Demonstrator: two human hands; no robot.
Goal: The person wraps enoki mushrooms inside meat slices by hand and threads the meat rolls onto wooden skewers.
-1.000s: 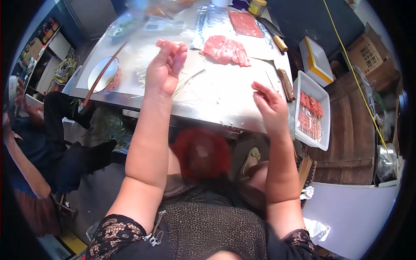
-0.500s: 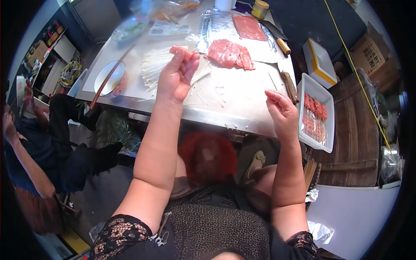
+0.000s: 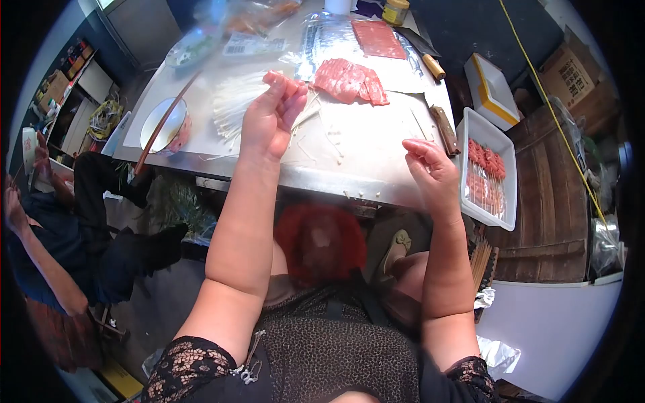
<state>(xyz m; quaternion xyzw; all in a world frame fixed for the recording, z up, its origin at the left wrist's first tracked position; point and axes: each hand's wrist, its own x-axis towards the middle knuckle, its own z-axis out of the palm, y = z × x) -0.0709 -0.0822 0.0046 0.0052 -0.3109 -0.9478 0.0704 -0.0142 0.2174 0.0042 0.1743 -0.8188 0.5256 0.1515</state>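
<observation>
My left hand (image 3: 271, 124) is raised over the table's near edge, fingers curled in and thumb against them. Whether anything is between them I cannot make out. Just behind it lies a fanned bundle of enoki mushrooms (image 3: 232, 101), with loose strands around. Beyond that hand, sliced raw meat (image 3: 349, 80) rests in a pile on the table (image 3: 363, 148). My right hand (image 3: 433, 174) hovers by the right edge, its fingers pinched together; their contents are hidden. Close to it are a wooden-handled knife (image 3: 444, 129) and a white tray (image 3: 463, 171) of skewered meat (image 3: 485, 176).
A white bowl (image 3: 156, 127) with chopsticks (image 3: 161, 124) across it stands at the left. Foil-backed meat slices (image 3: 379, 39), a cleaver (image 3: 430, 60) and a jar (image 3: 396, 12) are at the back. A red tub (image 3: 319, 245) sits below. Another person (image 3: 54, 235) sits at left.
The view has shifted slightly, so the table's things appear a little further left and higher. Both hands keep nearly the same pose; the right appears slightly further left.
</observation>
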